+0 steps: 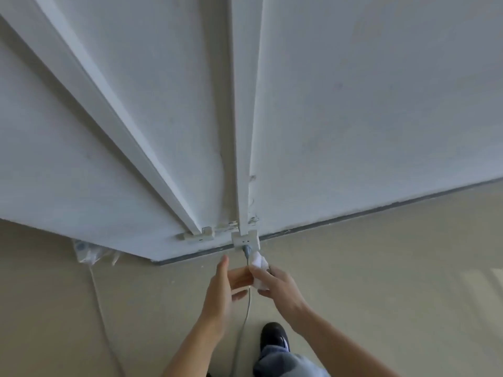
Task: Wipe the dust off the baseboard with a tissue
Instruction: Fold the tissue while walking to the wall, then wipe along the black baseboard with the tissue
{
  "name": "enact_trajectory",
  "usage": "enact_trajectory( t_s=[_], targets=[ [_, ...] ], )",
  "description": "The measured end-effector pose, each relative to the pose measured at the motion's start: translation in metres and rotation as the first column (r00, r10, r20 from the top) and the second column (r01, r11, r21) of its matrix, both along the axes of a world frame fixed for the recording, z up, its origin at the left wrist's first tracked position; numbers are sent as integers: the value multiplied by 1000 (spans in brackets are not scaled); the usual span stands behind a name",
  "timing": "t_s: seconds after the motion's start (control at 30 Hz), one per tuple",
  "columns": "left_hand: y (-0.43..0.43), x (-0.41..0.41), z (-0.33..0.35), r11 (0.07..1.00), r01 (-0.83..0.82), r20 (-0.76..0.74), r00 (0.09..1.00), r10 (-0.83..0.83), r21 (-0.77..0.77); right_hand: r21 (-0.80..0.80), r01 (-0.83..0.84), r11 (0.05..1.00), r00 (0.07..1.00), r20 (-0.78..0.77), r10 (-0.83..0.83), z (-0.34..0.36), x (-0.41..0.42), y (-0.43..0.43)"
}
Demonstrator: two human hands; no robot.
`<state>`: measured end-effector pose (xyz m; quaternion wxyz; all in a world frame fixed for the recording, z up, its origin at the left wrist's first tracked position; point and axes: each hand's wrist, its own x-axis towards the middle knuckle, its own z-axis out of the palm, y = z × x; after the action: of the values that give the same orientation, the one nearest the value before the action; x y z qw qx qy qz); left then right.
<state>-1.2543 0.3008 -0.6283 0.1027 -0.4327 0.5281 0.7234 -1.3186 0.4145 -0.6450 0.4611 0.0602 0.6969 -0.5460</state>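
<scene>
A dark grey baseboard strip [353, 213] runs along the foot of the white wall where it meets the beige floor. My right hand [275, 284] grips a crumpled white tissue [260, 263] just in front of the wall socket box [246, 240]. My left hand [223, 292] is beside it, fingers straight and relaxed, its fingertips close to the tissue and the grey cable [246, 308]. Whether the left fingers touch the cable or tissue cannot be told.
A grey plug [247, 250] sits in the socket box, its cable trailing back over the floor past my black shoe [275, 336]. White trunking [243, 131] runs up the wall. A clear plastic bag [89, 253] lies at the wall's left corner, with a thin white cord [99, 303].
</scene>
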Motion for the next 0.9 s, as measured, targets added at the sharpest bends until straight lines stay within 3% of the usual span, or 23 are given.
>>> enact_trajectory(
  t_s=[0.17,0.3,0.4,0.57,0.7,0.9],
  targets=[
    [-55,18,-158,980,-201,68,977,201,-15,54,-73,996,997,7,73,-155,7,-66],
    [-103,25,-275,968,-245,70,966,249,-61,130,-79,988,995,-50,86,-283,10,-126],
    [-151,40,-358,932,-224,116,957,265,-285,161,-168,973,974,-122,188,-359,21,-167],
    [-225,81,-447,739,-1,285,922,261,-674,217,-324,921,907,-207,368,-461,52,-200],
    [-263,101,-471,598,115,309,922,232,-793,159,-359,920,922,-92,376,-511,76,-216],
    [-308,89,-474,617,67,164,981,101,-784,2,-123,992,960,255,118,-520,102,-258]
  ],
)
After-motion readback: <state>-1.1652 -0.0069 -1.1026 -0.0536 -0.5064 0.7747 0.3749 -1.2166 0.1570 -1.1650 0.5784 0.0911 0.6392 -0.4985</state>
